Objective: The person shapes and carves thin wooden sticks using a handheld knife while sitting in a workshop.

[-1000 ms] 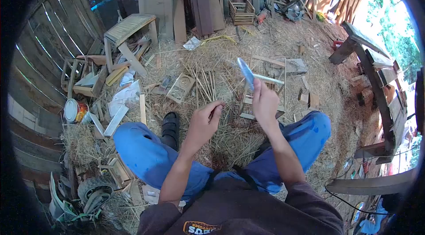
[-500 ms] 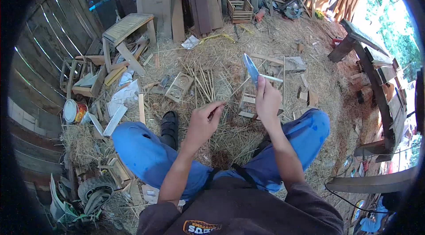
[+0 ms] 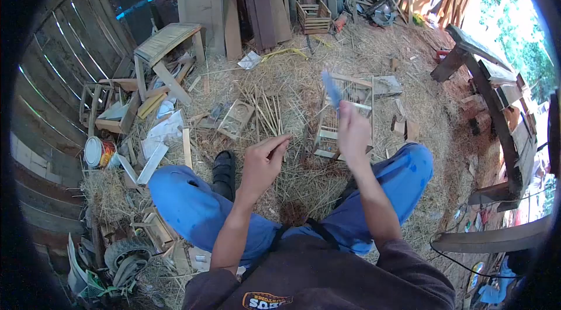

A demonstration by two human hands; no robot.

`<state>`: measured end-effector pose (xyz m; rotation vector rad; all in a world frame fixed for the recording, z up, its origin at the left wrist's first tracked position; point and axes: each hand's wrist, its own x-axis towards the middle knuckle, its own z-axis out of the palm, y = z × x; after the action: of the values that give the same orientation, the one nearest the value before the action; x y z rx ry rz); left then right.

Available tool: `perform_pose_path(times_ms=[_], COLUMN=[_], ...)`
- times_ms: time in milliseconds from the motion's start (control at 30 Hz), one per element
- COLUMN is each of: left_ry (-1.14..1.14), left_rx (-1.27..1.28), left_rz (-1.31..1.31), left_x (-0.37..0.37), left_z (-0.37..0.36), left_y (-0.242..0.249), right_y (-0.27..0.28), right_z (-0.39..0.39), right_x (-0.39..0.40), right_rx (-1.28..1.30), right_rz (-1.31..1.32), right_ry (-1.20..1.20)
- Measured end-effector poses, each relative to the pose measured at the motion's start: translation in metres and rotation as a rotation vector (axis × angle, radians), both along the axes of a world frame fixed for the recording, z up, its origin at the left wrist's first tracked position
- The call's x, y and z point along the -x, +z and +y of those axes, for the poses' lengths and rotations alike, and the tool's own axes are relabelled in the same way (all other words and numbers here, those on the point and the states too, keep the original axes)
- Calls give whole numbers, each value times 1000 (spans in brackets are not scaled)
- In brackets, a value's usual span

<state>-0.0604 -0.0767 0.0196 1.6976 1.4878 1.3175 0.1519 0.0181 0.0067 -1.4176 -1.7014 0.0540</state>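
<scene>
A slatted wooden frame (image 3: 327, 134) lies on the right, partly behind the right hand (image 3: 355, 134); a careless swing could nick its slats. The loose sticks (image 3: 272, 116) spread beyond the left hand (image 3: 261, 163), whose thumb and forefinger are drawn together, though I cannot tell whether they pinch anything. The right fingers grip the knife (image 3: 331, 89), blade pointing far; a slip leftward could cut the left fingertips.

At the bottom centre of the frame, the orange-bordered black badge (image 3: 267, 300) on the dark cloth T-shirt (image 3: 339, 272) shows "EUS" (its smaller lettering is too blurred).
</scene>
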Motion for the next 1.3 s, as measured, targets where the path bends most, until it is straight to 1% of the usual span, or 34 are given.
perform_pose_path(times_ms=[33, 67, 167, 200, 300, 400, 500, 567, 600, 700, 733, 767, 833, 867, 967, 1067, 1167, 1200, 1300], left_ry=[-4, -7, -6, -8, -22, -33, -24, -14, 8, 35, 25, 16, 0, -8, -6, 44, 72, 60, 45], left_rx=[-5, -10, 15, 1, -42, -73, -36, 39, 10, -78, -111, -143, -128, -120, -114, -62, -141, -150, -174], left_rz=[-14, -27, -73, -81, -88, -64, -85, -104, -86, -40, -33, -27, -28, -29, -47, -61, -44, -26, 15], left_x=[0, 0, 2, 4, 4, 3, 1, 3, 4, 4, 4, 4, 2, 1, -3, 2, 2, 2, -1], left_z=[1, 2, 4, 5, 6, 3, 3, 1, 1, 5, 5, 5, 3, 2, 1, 3, 4, 5, 2], left_y=[-1, -3, -8, -11, -16, -11, -11, -6, -6, -9, -10, -11, -10, -10, -11, -14, -13, -12, -13], right_y=[-3, -6, 1, 0, 8, 17, 0, -2, -3, -1, 16, 21, 28, 28, -4, 3, 5, 20, 26], right_z=[-9, -20, -29, -21, 6, 10, -5, -21, -25, -8, -7, -1, 7, 4, -11, -30, -13, -13, 0], right_x=[10, 18, 29, 27, 0, -14, 4, 21, 27, 21, 15, 7, -7, -7, 14, 29, 21, 16, -4], right_rx=[-58, -19, 58, -86, -53, 83, -40, 37, 78, -136, -90, -42, 58, 25, -95, 82, -170, -44, 75], right_rz=[-17, -85, -159, -108, -10, 132, -23, -108, -146, -32, 12, 38, 86, 107, 42, -109, -1, 38, 123], right_ry=[51, 126, 236, 208, -39, -81, 50, 185, 251, 170, 81, 19, -104, -76, 125, 245, 197, 87, -52])
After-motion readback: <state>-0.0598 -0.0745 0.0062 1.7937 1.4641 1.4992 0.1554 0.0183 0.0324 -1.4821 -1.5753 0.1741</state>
